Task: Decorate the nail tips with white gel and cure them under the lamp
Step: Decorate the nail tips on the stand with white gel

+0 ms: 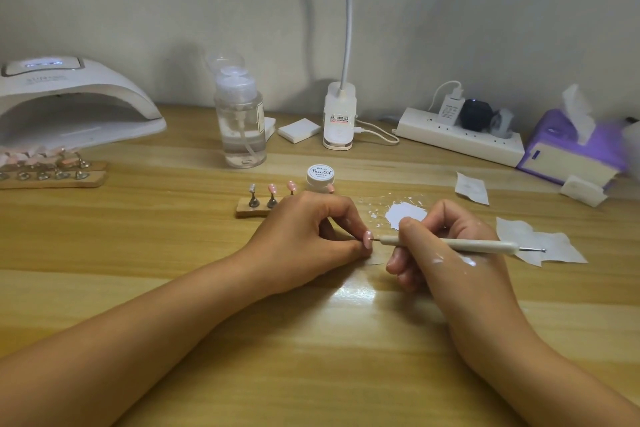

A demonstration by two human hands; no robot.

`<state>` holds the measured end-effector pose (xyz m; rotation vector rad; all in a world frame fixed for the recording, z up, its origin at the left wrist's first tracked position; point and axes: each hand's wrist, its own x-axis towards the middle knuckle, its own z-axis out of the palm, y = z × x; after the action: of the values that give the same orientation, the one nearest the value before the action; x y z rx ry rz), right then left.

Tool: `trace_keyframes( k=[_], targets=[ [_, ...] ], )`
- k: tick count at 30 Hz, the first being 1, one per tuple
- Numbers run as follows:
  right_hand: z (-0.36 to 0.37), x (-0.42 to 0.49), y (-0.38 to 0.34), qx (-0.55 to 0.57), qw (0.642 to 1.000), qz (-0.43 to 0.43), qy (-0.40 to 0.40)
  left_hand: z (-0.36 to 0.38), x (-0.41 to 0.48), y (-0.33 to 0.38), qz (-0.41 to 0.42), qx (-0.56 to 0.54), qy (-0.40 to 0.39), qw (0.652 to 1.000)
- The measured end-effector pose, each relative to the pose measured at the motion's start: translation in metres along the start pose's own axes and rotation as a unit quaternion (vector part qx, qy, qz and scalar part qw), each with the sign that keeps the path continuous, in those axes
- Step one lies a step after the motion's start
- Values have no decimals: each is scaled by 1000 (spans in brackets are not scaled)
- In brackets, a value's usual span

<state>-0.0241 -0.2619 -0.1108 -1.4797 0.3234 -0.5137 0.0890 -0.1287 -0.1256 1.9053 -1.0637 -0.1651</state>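
My left hand (311, 232) pinches a pink nail tip (471, 238) on its small stand, low over the wooden table. My right hand (440, 246) grips a cream dotting pen (460, 244), and its metal point touches the tip's face. Behind the hands lies a smear of white gel (406, 214) with splashes around it. The white gel jar (320, 177) stands just beyond. A small wooden holder (254, 210) carries more pink tips on metal stands. The white curing lamp (74, 104) sits at the far left with its display lit.
Two wooden racks of pink tips (52, 172) lie before the lamp. A clear pump bottle (240, 121), white pads (299, 130) and a clip lamp base (339, 116) stand at the back. A power strip (460, 135), purple tissue box (571, 149) and paper wipes (540, 241) fill the right.
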Motion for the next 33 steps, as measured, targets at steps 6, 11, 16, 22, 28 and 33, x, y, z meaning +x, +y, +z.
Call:
trace_keyframes(
  k=[6, 11, 16, 22, 28, 33],
  targets=[
    [0, -1, -2, 1, 1000, 4, 0, 0, 0, 0, 3, 5, 4, 1000],
    [1, 0, -1, -2, 1000, 2, 3, 0, 0, 0, 6, 0, 0, 1000],
    [0, 0, 1, -14, 1000, -1, 6, 0, 0, -1, 7, 0, 1, 1000],
    [-1, 0, 1, 0, 1000, 0, 11, 0, 1, -1, 4, 4, 3, 1000],
    [0, 0, 2, 6, 1000, -3, 7, -1, 0, -1, 0, 9, 2, 1000],
    [0, 1, 3, -5, 1000, -14, 6, 0, 1, -1, -4, 7, 2, 1000]
  ],
)
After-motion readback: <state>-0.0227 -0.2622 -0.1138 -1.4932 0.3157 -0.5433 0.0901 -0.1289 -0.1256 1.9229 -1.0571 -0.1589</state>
